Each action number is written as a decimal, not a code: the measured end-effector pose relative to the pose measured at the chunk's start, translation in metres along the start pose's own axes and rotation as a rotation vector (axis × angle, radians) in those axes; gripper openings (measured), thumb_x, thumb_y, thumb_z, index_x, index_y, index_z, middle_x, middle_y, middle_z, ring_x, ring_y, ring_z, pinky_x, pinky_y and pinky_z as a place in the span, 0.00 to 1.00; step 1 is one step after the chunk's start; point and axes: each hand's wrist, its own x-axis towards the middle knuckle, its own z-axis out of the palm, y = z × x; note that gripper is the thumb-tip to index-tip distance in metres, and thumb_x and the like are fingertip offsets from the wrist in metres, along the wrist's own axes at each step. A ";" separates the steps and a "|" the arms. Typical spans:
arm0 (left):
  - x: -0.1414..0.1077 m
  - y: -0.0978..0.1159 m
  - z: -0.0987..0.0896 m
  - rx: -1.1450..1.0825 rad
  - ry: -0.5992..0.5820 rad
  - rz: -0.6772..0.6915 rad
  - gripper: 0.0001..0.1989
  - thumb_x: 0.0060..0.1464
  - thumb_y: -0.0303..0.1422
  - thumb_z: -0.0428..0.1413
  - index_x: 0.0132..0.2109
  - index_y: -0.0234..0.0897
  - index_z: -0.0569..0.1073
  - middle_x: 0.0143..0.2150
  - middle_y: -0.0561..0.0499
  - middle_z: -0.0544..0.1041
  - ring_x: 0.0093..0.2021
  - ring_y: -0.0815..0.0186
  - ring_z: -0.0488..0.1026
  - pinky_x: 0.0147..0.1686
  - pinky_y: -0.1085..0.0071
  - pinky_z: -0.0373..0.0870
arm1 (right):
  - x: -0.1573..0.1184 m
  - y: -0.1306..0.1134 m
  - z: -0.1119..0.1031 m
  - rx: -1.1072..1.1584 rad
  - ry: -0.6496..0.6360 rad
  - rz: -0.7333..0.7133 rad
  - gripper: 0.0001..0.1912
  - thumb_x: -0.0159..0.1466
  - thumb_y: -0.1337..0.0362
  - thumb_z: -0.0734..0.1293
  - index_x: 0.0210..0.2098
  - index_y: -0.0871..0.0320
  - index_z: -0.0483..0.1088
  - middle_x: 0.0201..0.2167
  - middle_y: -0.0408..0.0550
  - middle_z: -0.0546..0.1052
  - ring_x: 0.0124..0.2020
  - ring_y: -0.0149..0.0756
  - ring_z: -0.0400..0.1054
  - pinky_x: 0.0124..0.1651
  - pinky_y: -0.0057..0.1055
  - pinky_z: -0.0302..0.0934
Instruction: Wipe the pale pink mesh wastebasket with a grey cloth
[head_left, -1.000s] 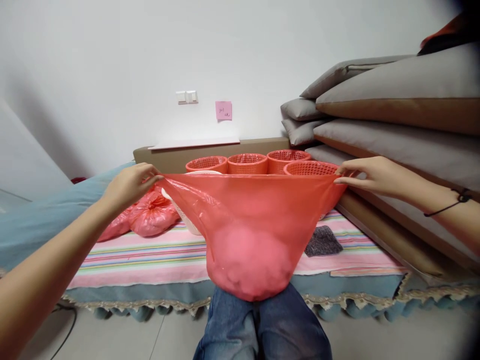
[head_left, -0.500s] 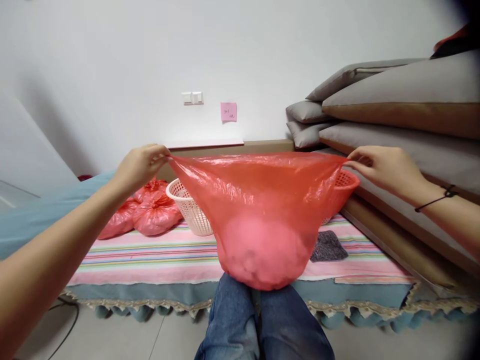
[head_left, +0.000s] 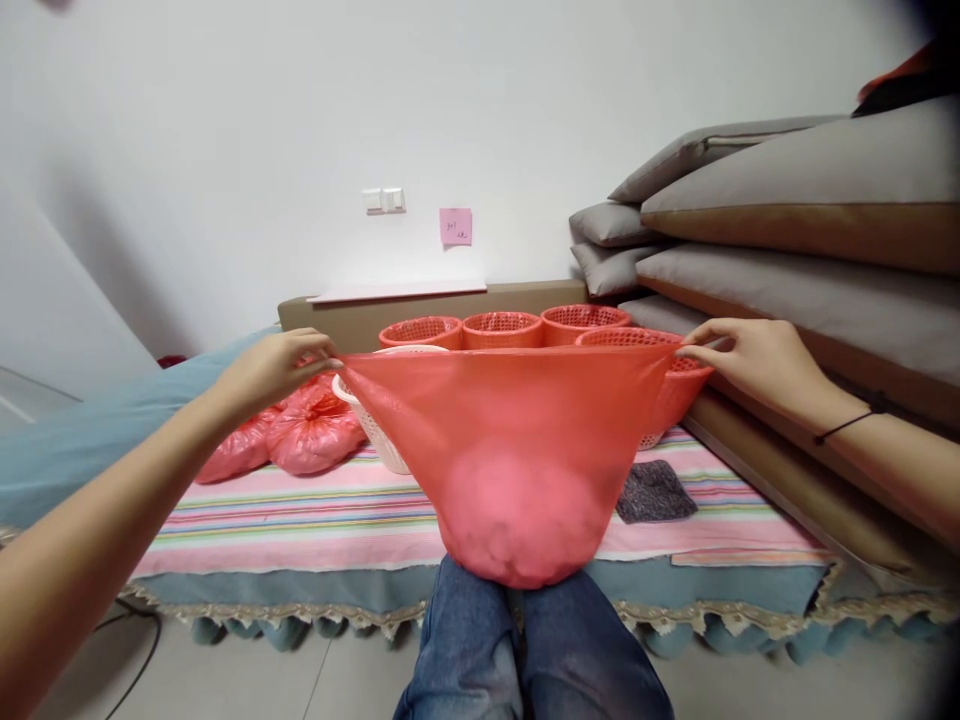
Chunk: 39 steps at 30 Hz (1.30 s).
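A red plastic bag [head_left: 525,440] is stretched wide between my two hands, its rounded bottom resting on my knees. Something pale and lumpy shows through the lower part; what it is cannot be made out. My left hand [head_left: 304,358] pinches the bag's upper left corner. The upper right corner is pinched between the thumb and fingers of my right hand [head_left: 720,345]. Behind the bag stand several red baskets [head_left: 501,328], and a white basket [head_left: 382,430] is partly hidden by its left side.
Filled red bags [head_left: 311,430] lie at the left on the striped cloth [head_left: 300,515]. A dark grey cloth [head_left: 655,492] lies right of the held bag. Large grey cushions [head_left: 802,190] are stacked at the right. A pink note [head_left: 455,227] is on the wall.
Both hands have moved down with the bag's top edge, which is now straighter and a little narrower. The row of red baskets behind it has come into view.
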 end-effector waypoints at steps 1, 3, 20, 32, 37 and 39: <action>-0.002 -0.001 0.003 -0.016 -0.011 -0.003 0.17 0.58 0.48 0.53 0.37 0.40 0.77 0.39 0.48 0.78 0.38 0.59 0.71 0.41 0.63 0.65 | -0.002 -0.001 0.002 0.030 0.015 0.026 0.22 0.62 0.42 0.66 0.32 0.55 0.74 0.28 0.55 0.79 0.36 0.61 0.75 0.42 0.48 0.63; -0.006 -0.004 0.010 -0.081 -0.010 -0.028 0.17 0.57 0.49 0.55 0.38 0.40 0.76 0.39 0.49 0.78 0.39 0.58 0.72 0.42 0.62 0.67 | -0.007 0.000 0.009 0.126 0.086 0.110 0.21 0.61 0.43 0.68 0.33 0.55 0.73 0.30 0.55 0.79 0.36 0.60 0.75 0.44 0.50 0.65; -0.094 0.045 0.218 -1.298 0.110 -0.338 0.60 0.32 0.57 0.70 0.70 0.49 0.55 0.75 0.38 0.50 0.74 0.44 0.45 0.68 0.46 0.50 | -0.107 -0.035 0.149 1.218 -0.011 0.413 0.39 0.49 0.46 0.78 0.56 0.47 0.65 0.65 0.52 0.68 0.66 0.48 0.62 0.67 0.46 0.58; -0.028 0.058 0.169 -1.452 0.454 -0.467 0.28 0.39 0.39 0.72 0.47 0.31 0.78 0.49 0.42 0.81 0.49 0.53 0.78 0.53 0.57 0.72 | -0.021 -0.020 0.093 0.923 0.450 0.447 0.35 0.46 0.55 0.78 0.51 0.54 0.67 0.47 0.56 0.77 0.50 0.53 0.74 0.56 0.53 0.68; -0.030 0.052 0.164 -1.444 0.457 -0.401 0.28 0.38 0.37 0.72 0.47 0.31 0.78 0.48 0.42 0.82 0.47 0.55 0.78 0.52 0.59 0.73 | -0.014 -0.062 0.060 0.309 0.365 -0.131 0.34 0.59 0.51 0.72 0.61 0.55 0.63 0.61 0.61 0.69 0.65 0.57 0.60 0.68 0.57 0.52; -0.026 0.057 0.162 -1.448 0.465 -0.349 0.27 0.38 0.36 0.72 0.47 0.32 0.78 0.47 0.42 0.82 0.46 0.55 0.78 0.51 0.60 0.73 | -0.004 -0.096 0.058 0.272 0.092 -0.364 0.42 0.60 0.49 0.72 0.68 0.53 0.56 0.68 0.58 0.62 0.70 0.55 0.51 0.71 0.56 0.47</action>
